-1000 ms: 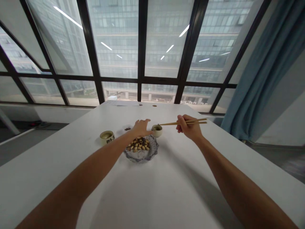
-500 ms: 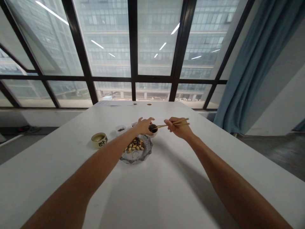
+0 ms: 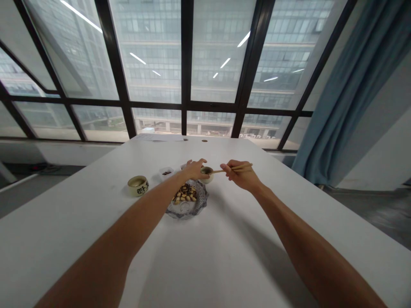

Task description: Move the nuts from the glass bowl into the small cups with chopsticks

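White table (image 3: pixel 205 265) filling the lower frame, dark-framed window (image 3: pixel 187 64) above, blue curtain (image 3: pixel 340 98) upper right! At centre, the right hand (image 3: pixel 242 173) clamps chopsticks (image 3: pixel 236 168), tips at the small cup (image 3: pixel 207 175); the left hand (image 3: pixel 194 169), fingers parted, is at its side. Glass bowl (image 3: pixel 189 207) of nuts (image 3: pixel 184 196) just below, lettered cup (image 3: pixel 138 187) left of centre.

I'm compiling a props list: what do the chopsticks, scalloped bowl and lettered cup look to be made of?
Chopsticks: probably bamboo or wood, matte, from their pale tan colour.
Scalloped bowl: likely clear patterned glass, though plastic is possible; the table shows through.
Lettered cup: seemingly glazed ceramic, given its soft sheen.
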A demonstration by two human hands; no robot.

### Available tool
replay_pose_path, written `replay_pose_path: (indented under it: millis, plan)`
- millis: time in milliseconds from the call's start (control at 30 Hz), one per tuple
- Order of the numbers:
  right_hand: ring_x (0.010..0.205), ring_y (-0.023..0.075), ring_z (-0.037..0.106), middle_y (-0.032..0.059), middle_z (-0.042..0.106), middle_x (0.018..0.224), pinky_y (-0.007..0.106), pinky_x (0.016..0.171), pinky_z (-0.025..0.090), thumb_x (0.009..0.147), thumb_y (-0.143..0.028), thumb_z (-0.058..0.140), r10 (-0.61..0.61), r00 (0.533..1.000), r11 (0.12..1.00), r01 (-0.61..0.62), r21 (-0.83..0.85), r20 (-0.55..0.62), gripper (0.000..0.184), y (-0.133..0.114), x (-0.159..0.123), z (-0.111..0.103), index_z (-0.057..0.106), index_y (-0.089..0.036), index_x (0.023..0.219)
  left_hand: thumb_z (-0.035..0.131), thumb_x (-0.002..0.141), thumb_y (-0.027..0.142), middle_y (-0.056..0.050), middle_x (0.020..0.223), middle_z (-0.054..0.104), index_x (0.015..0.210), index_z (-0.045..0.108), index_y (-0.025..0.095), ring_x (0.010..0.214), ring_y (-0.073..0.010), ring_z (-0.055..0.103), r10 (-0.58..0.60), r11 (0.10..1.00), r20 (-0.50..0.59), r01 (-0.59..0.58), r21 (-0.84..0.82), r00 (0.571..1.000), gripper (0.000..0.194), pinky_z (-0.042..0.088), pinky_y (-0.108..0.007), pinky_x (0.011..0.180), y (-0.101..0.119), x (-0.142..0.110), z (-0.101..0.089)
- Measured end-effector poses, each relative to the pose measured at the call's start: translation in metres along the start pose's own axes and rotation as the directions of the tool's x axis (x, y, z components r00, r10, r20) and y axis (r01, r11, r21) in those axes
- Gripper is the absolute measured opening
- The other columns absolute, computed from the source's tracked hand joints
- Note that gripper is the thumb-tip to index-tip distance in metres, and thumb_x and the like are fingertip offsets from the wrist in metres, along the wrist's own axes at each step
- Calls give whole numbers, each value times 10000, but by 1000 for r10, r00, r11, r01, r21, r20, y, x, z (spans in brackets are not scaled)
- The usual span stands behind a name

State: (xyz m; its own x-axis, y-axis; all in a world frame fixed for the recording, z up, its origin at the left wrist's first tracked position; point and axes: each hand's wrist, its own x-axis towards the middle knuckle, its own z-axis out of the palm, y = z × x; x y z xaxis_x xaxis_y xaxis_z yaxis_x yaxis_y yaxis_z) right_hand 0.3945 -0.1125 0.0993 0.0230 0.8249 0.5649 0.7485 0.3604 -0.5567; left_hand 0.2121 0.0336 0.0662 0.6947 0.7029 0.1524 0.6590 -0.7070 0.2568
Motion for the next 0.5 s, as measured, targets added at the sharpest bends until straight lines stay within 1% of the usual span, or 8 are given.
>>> replay_pose_path:
  millis: [67, 133, 200, 267, 300, 367, 433, 500]
  plan:
    - [453, 162, 580, 31, 630, 507, 260, 442, 419, 877, -812, 501, -21, 1000, 1000, 21, -23, -3, 657, 0, 0, 0, 607, -213, 628, 707, 815, 509, -110, 1344, 695, 1434, 413, 225, 1314, -277, 596, 6, 1000, 14, -7, 12, 1000, 741, 271, -487, 1199, 0, -1, -1]
    - [457, 166, 591, 38, 634, 510, 266, 452, 428, 900, -795, 480, -33, 997, 998, 30, -53, -73, 659, -1, -1, -1, 605, -213, 619, 674, 844, 520, -120, 1373, 675, 1437, 417, 225, 1345, -280, 571, 19, 1000, 10, -20, 24, 1000, 710, 212, -524, 1222, -3, -4, -4]
    - [457, 167, 605, 46, 645, 520, 268, 465, 447, 926, -770, 460, -32, 985, 999, 24, -49, -167, 654, -6, -2, -2, 604, -209, 622, 614, 891, 525, -120, 1393, 660, 1418, 448, 226, 1350, -277, 565, 44, 998, -52, -42, 37, 998, 628, 174, -542, 1232, -11, -14, -10]
    - [440, 162, 611, 47, 655, 528, 262, 457, 457, 940, -749, 459, -19, 982, 1000, 21, 10, -189, 643, -13, -3, -2, 608, -204, 634, 551, 933, 524, -107, 1378, 668, 1363, 511, 221, 1321, -270, 582, 70, 996, -170, -59, 64, 983, 527, 175, -531, 1235, -26, -30, -19]
    - [430, 158, 610, 46, 658, 529, 256, 444, 456, 940, -741, 470, -15, 989, 999, 22, 49, -148, 634, -17, -4, -1, 613, -201, 639, 531, 945, 525, -98, 1360, 677, 1325, 547, 221, 1308, -268, 588, 80, 995, -237, -62, 83, 968, 486, 182, -522, 1236, -36, -41, -23]
    - [420, 151, 607, 38, 651, 520, 241, 424, 446, 930, -725, 510, -30, 999, 994, 32, 106, -15, 614, -26, -7, 4, 623, -197, 637, 500, 964, 508, -93, 1297, 706, 1237, 614, 216, 1269, -270, 606, 84, 991, -354, -43, 123, 932, 416, 235, -502, 1220, -58, -68, -32]
    - [429, 143, 603, 29, 642, 517, 232, 432, 446, 919, -709, 546, -75, 992, 990, 62, 130, 100, 592, -32, -10, 13, 628, -198, 632, 493, 964, 491, -99, 1221, 731, 1158, 654, 209, 1207, -281, 632, 52, 990, -432, 12, 144, 900, 379, 341, -478, 1156, -81, -97, -36]
    - [446, 139, 598, 21, 636, 523, 235, 453, 451, 921, -697, 553, -130, 979, 985, 109, 133, 160, 574, -35, -13, 22, 632, -205, 637, 497, 957, 483, -99, 1204, 730, 1132, 663, 219, 1182, -294, 635, -8, 987, -503, 88, 136, 864, 357, 400, -481, 1097, -101, -126, -37]
